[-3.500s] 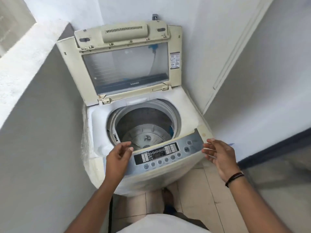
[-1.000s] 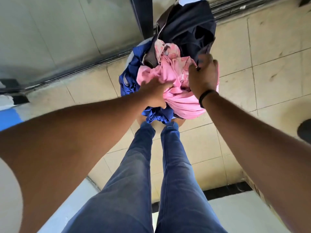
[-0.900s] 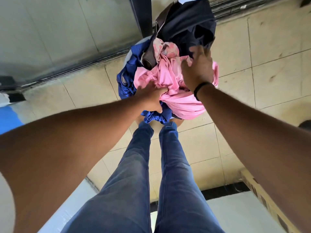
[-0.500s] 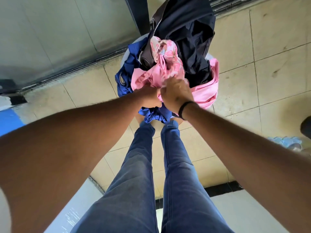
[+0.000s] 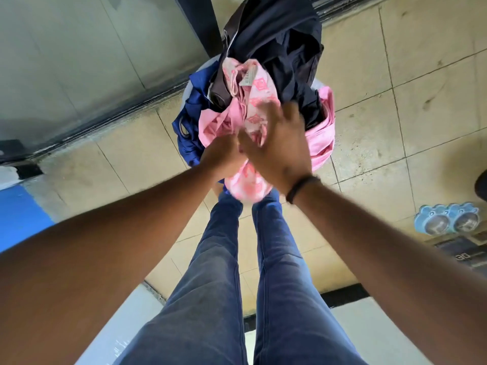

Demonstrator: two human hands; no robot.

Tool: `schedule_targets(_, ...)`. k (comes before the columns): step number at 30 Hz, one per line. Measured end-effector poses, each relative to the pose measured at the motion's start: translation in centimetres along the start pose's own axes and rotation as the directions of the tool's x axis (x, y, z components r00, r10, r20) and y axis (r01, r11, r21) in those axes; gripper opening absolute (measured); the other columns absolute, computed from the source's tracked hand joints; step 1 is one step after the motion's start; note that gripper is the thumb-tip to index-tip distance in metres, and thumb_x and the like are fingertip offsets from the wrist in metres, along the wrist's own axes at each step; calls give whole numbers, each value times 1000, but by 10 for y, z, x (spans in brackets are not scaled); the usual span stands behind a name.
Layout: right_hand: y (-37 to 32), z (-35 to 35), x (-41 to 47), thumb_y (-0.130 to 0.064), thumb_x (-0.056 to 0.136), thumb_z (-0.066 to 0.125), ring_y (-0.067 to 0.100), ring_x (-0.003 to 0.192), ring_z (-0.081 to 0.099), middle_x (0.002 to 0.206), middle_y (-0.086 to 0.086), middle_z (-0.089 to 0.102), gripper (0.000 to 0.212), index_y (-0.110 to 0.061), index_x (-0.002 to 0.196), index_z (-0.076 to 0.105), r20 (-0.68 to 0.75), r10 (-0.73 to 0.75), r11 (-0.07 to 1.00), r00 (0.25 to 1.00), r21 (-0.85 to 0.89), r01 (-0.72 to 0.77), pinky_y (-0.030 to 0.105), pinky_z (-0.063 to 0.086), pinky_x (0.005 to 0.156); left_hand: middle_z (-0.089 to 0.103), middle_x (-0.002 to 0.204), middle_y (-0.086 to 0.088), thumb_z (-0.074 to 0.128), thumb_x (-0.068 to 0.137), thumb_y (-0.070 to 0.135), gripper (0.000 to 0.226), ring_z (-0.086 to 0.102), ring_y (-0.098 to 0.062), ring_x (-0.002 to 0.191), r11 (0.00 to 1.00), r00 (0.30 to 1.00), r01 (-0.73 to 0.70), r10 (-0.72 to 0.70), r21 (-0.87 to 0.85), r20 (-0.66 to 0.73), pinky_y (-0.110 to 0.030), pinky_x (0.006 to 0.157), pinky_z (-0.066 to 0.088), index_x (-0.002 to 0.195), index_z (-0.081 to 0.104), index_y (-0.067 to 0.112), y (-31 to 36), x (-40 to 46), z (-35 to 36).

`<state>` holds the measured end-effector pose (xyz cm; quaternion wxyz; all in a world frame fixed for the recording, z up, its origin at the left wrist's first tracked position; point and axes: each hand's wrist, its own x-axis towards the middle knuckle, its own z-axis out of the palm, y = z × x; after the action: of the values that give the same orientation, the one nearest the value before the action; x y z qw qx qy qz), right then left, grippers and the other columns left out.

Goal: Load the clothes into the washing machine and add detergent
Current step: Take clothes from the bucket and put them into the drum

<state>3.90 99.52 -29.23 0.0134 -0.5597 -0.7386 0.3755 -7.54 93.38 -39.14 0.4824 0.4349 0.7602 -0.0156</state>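
Beige ceramic floor tiles (image 5: 411,122) spread under the person's blue-jeaned legs (image 5: 237,272), and on them, just beyond the feet, sits the heaped pile of mixed clothes (image 5: 263,83), apparently in a pale round basket whose rim barely shows at the far left edge of the heap; its shape is mostly hidden. Within the heap a dark navy garment (image 5: 284,35) lies on top at the far side, a royal-blue cloth (image 5: 189,127) hangs over the left, a plain pink shirt (image 5: 322,138) drapes on the right, and a pale pink patterned cloth (image 5: 258,106) runs down the middle toward the feet. The washing machine is out of view. The left hand (image 5: 224,159) has its fingers clenched into the pink fabric near the front of the pile. The right hand (image 5: 279,148), blurred, lies over the patterned cloth with fingers spread; whether it grips cannot be told. The load looks soft, limp and light, but bulky and prone to trailing, so gathering deep bunched handfuls from below, not loose edges, seems the safest hold.
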Motion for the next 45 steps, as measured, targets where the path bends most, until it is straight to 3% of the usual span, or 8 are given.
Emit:
schedule_targets(6, 23, 29, 70, -20, 89, 54, 39, 114, 59, 125, 16, 59, 46, -14, 133, 42, 253, 303, 947, 919, -185, -262, 43, 50, 92, 60, 87, -8, 54, 89, 10, 13, 58, -23, 74, 991, 972, -73, 46, -114, -229, -30, 61, 41, 77, 58, 10, -13, -16, 12)
schedule_targets(11, 3, 42, 21, -14, 90, 49, 35, 95, 66, 85, 5, 62, 25, -16, 115, 48, 184, 79, 975, 980, -219, -37, 49, 40, 97, 64, 99, -1, 51, 91, 26, 21, 57, -13, 91, 917, 824, -72, -166, -391, -541, -31, 78, 46, 96, 66, 13, -2, -19, -11)
schedule_targets(16, 8, 36, -62, -16, 88, 51, 34, 76, 63, 74, 1, 55, 20, -16, 107, 50, 208, -84, 987, 975, -115, 109, 42, 38, 79, 56, 53, 14, 67, 92, 43, 39, 50, 4, 50, 839, 937, -94, -108, -536, -332, -14, 53, 37, 62, 51, 25, 20, -18, -29)
schedule_targets(21, 33, 13, -87, -22, 79, 54, 31, 82, 65, 89, 3, 69, 31, -23, 109, 61, 439, -46, 998, 897, -17, 59, 34, 49, 72, 42, 60, 5, 64, 93, 24, 36, 45, -16, 51, 946, 996, 48, -70, -320, -58, -26, 48, 32, 68, 40, 16, 32, -23, -11)
schedule_targets(27, 37, -10, -37, -38, 86, 57, 17, 80, 57, 104, 6, 61, 37, -13, 113, 59, -44, 64, 990, 997, 130, -58, 33, 52, 71, 66, 80, -14, 47, 97, 18, 18, 63, -33, 74, 972, 964, -208, 185, -112, -192, -36, 60, 42, 109, 57, 8, 53, -92, 19)
schedule_targets(33, 45, 24, 29, -42, 83, 61, 33, 114, 58, 132, 13, 53, 66, -19, 141, 39, 418, 261, 964, 870, -154, -215, 42, 51, 94, 43, 61, 4, 59, 94, 20, 29, 43, -25, 53, 925, 916, -376, 361, -59, -176, -29, 54, 22, 76, 36, 20, 54, -151, 52)
schedule_targets(39, 42, 36, 25, -20, 96, 47, 38, 124, 54, 137, 17, 55, 38, -8, 132, 51, 332, 256, 931, 908, -336, -140, 38, 46, 96, 67, 74, 5, 34, 95, 45, 35, 58, -19, 64, 940, 940, -210, 119, -270, -319, -31, 57, 37, 88, 59, 21, 34, -143, 36)
schedule_targets(45, 44, 19, -30, -21, 97, 45, 35, 86, 63, 97, 14, 66, 20, -10, 104, 60, 189, 32, 983, 981, -184, 4, 32, 38, 65, 60, 71, 13, 53, 95, 35, 23, 54, 0, 63, 893, 868, -122, -116, -433, -483, -20, 59, 41, 80, 56, 19, 29, -65, -3)
